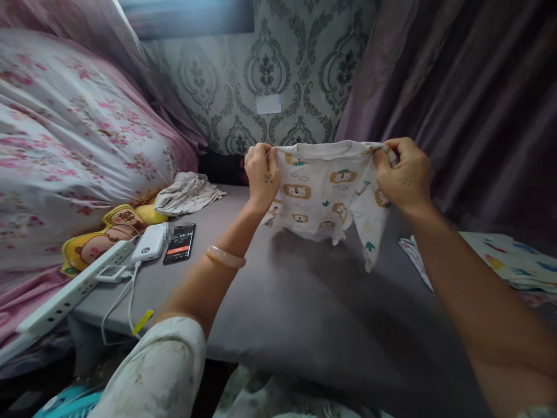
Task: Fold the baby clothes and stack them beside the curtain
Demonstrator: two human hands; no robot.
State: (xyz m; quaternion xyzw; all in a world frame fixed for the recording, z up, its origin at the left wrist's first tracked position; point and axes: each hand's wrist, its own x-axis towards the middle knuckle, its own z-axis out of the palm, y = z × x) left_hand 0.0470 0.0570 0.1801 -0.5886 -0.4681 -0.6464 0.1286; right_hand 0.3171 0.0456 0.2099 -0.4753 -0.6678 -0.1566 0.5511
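Note:
A small white baby shirt (pixel 324 191) printed with yellow lions hangs in the air above the grey bed surface (pixel 304 302). My left hand (pixel 262 174) is closed on the shirt's left shoulder. My right hand (pixel 402 174) pinches its right shoulder. Both hands hold it up by the neckline, spread out flat, with one sleeve dangling at the lower right. A pale bangle (pixel 225 257) sits on my left wrist.
A crumpled beige cloth (pixel 188 193) lies at the back left. A phone (pixel 179 244), a white power bank (pixel 148 242) and a power strip (pixel 78 287) lie at the left, beside a floral duvet (pixel 73 145). Printed clothes (pixel 505 258) lie at the right. A dark curtain (pixel 470 104) hangs behind.

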